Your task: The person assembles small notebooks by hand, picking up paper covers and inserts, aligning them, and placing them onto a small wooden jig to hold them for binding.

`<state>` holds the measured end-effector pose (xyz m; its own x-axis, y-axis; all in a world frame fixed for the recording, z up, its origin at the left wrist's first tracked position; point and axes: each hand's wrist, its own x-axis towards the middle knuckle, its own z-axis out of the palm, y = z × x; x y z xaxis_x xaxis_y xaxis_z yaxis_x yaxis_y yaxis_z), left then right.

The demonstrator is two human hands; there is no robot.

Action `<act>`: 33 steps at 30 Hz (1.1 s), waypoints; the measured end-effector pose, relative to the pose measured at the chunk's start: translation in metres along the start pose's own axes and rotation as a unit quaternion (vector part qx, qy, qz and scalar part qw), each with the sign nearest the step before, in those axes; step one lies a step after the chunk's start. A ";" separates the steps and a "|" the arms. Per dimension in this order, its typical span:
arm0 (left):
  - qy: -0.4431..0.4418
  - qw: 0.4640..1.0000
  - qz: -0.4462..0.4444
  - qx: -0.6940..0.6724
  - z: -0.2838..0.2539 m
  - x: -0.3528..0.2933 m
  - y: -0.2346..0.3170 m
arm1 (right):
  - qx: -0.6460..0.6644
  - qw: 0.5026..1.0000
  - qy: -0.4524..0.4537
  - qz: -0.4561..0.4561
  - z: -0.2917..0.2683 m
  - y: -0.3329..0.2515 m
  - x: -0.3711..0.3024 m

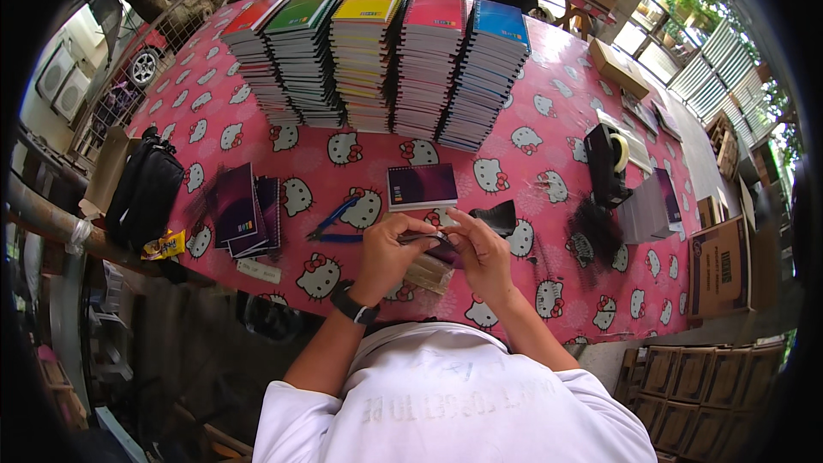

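My left hand (399, 247), with a dark watch on its wrist, and my right hand (480, 250) meet near the table's front edge. Fingers and thumbs of both pinch a small dark purple item (442, 251), mostly hidden by the fingers. Just below it lies a tan, shiny piece (429, 276), whose kind I cannot make out. Beyond the hands a dark purple spiral notebook (422, 186) lies flat. Blue-handled pliers (334, 221) rest left of my left hand. A black object (497, 218) sits beside my right fingers.
Tall stacks of red, green, yellow, pink and blue spiral notebooks (369, 60) stand at the back. Purple notebooks (244, 210) and a black bag (146, 189) lie left. A tape dispenser (607, 167), black wire coils (596, 231) and clear sheets (645, 210) are right.
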<state>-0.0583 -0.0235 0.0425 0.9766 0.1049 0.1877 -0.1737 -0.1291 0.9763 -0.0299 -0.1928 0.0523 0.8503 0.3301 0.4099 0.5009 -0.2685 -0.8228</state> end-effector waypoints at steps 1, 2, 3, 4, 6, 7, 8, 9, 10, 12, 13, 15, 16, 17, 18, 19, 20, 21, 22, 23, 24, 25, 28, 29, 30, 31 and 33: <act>0.010 1.000 -0.015 -0.022 0.000 -0.001 -0.003 | 0.004 1.000 -0.002 -0.009 0.002 -0.002 0.000; 0.021 0.998 -0.030 -0.044 -0.001 -0.002 -0.004 | 0.008 1.000 -0.004 -0.019 0.004 -0.004 0.000; 0.010 1.000 -0.013 -0.022 -0.002 -0.001 -0.003 | 0.011 1.000 -0.006 -0.028 0.005 -0.005 0.000; -0.001 1.000 0.004 0.000 -0.003 0.000 0.000 | 0.014 1.000 -0.003 -0.014 0.006 -0.004 -0.002; -0.028 0.999 0.008 -0.012 -0.006 0.003 0.001 | 0.020 1.000 0.003 0.013 0.007 0.002 -0.006; -0.044 0.998 -0.004 -0.047 -0.007 0.005 0.000 | 0.019 1.000 0.009 0.009 0.008 0.001 -0.006; -0.061 0.995 -0.015 -0.082 -0.008 0.006 -0.002 | 0.018 1.000 0.016 0.005 0.009 0.000 -0.006; -0.060 0.994 -0.017 -0.087 -0.009 0.005 -0.005 | 0.018 1.000 0.023 0.001 0.009 -0.001 -0.006; -0.060 0.994 -0.018 -0.092 -0.009 0.005 -0.009 | 0.000 1.000 0.021 -0.021 0.009 0.000 -0.005; -0.052 0.994 -0.028 -0.090 -0.008 0.004 -0.011 | -0.038 0.997 0.017 -0.064 0.009 0.003 -0.002; -0.045 0.995 -0.036 -0.083 -0.008 0.004 -0.011 | -0.028 0.998 0.025 -0.051 0.009 0.001 -0.002; -0.044 0.997 -0.038 -0.059 -0.008 0.004 -0.009 | -0.007 0.999 0.039 -0.022 0.010 -0.003 -0.002; -0.049 0.997 -0.030 -0.043 -0.009 0.006 -0.007 | -0.002 0.999 0.035 -0.006 0.010 -0.003 -0.002; -0.055 0.998 -0.023 -0.027 -0.010 0.007 -0.006 | 0.004 0.999 0.031 0.011 0.009 -0.002 -0.002; -0.060 0.997 -0.030 -0.046 -0.010 0.008 -0.006 | 0.009 0.999 0.028 0.027 0.008 -0.002 -0.003; -0.066 0.995 -0.036 -0.065 -0.010 0.009 -0.008 | 0.006 1.000 0.026 0.000 0.007 -0.001 -0.003; -0.072 0.993 -0.042 -0.085 -0.010 0.009 -0.010 | 0.002 0.999 0.023 -0.027 0.008 0.002 -0.002; -0.064 0.995 -0.037 -0.064 -0.009 0.008 -0.013 | 0.000 0.998 0.020 -0.054 0.009 0.005 -0.003; -0.057 0.997 -0.031 -0.043 -0.007 0.006 -0.015 | -0.005 0.998 0.019 -0.053 0.009 0.007 -0.002; -0.049 0.998 -0.026 -0.022 -0.005 0.005 -0.016 | -0.010 0.998 0.018 -0.053 0.009 0.009 -0.002; -0.036 0.999 -0.029 -0.026 -0.004 0.004 -0.016 | -0.017 0.998 0.018 -0.051 0.009 0.010 -0.002; -0.023 0.999 -0.031 -0.030 -0.002 0.003 -0.016 | 0.023 0.999 0.023 -0.020 0.010 0.008 -0.003; -0.013 1.000 -0.003 -0.002 0.003 0.001 -0.012 | 0.101 0.993 0.036 0.045 0.014 0.002 -0.005; -0.015 1.000 0.012 0.014 0.004 0.001 -0.010 | 0.100 0.993 0.041 0.049 0.014 0.005 -0.006; -0.009 1.000 0.018 0.016 0.005 0.000 -0.009 | 0.099 0.993 0.044 0.054 0.014 0.007 -0.008; -0.003 1.000 0.024 0.019 0.007 0.000 -0.007 | 0.072 0.996 0.032 0.038 0.012 0.010 -0.008; 0.015 0.999 0.033 0.021 0.010 -0.002 -0.006 | 0.017 1.000 0.007 0.005 0.008 0.013 -0.008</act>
<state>-0.0574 -0.0330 0.0354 0.9589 0.1251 0.2547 -0.2308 -0.1787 0.9565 -0.0311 -0.1920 0.0350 0.8575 0.3151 0.4066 0.4867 -0.2411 -0.8396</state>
